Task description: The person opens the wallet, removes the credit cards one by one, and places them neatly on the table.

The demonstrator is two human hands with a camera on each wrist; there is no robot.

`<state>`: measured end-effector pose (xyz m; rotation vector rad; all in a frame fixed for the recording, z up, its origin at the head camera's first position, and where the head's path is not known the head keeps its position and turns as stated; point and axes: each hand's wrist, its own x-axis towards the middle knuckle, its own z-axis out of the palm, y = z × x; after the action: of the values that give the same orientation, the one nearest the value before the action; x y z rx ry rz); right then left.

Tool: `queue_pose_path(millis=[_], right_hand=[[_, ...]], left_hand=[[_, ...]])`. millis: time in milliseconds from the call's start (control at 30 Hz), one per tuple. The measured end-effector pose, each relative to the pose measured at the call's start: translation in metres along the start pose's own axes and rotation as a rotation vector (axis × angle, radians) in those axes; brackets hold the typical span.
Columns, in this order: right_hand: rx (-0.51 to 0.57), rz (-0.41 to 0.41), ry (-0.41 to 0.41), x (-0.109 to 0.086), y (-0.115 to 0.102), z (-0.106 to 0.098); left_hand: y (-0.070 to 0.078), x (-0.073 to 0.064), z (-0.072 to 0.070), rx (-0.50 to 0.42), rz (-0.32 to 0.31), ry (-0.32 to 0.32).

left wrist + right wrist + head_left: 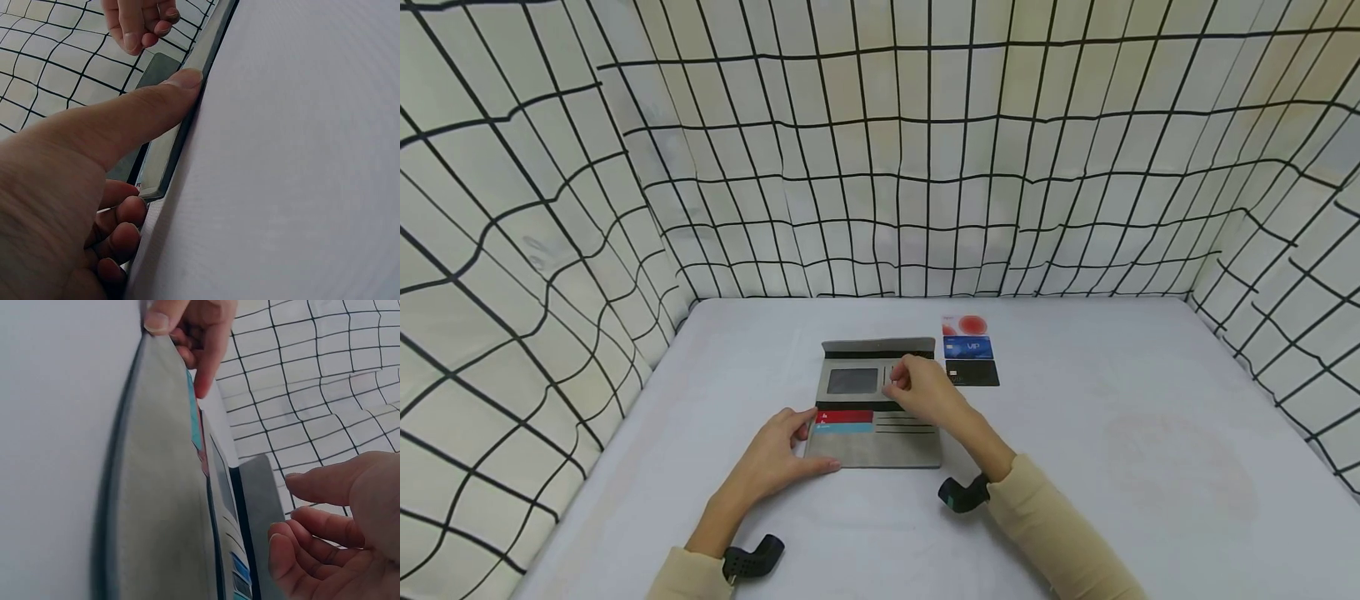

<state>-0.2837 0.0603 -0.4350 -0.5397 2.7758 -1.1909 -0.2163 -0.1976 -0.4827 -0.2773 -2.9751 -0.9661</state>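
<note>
A grey wallet (872, 450) lies unfolded on the table, a raised flap at its far side. Its upper panel has a dark window (852, 381); slits line the right half of the lower one. A red card (844, 416) and a light blue card (844, 427) sit in the lower panel's left slots. My left hand (778, 454) holds the wallet's near left part, thumb on the near edge. Over the upper panel hovers my right hand (928, 389), fingers loosely bent and nothing between them. Blue and dark card edges (240, 569) show in slots below it.
Right of the wallet, a white card with a red circle (972, 325), a blue VIP card (967, 347) and a black card (972, 373) lie in a column. Black netting (928, 175) over white cloth borders the white table (1112, 467) at the back and sides.
</note>
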Motion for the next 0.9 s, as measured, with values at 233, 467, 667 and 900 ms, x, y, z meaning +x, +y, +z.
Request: queue_pose_path(millis=[233,467,667,900], right_hand=[[0.011,-0.069,-0.072,-0.005,-0.005,0.011],[0.021,-0.085,-0.122,-0.008,-0.008,0.022],[-0.007,-0.096,-0.156,-0.01,-0.008,0.029],[-0.071,-0.125,-0.172,-0.012,-0.008,0.034]], left_hand=[[-0.001,0.001,0.0,0.001,-0.003,-0.002],[-0.002,0.0,0.001,-0.001,-0.003,-0.006],[-0.002,-0.001,0.001,0.002,-0.002,-0.006],[-0.001,-0.001,0.0,0.007,-0.005,-0.003]])
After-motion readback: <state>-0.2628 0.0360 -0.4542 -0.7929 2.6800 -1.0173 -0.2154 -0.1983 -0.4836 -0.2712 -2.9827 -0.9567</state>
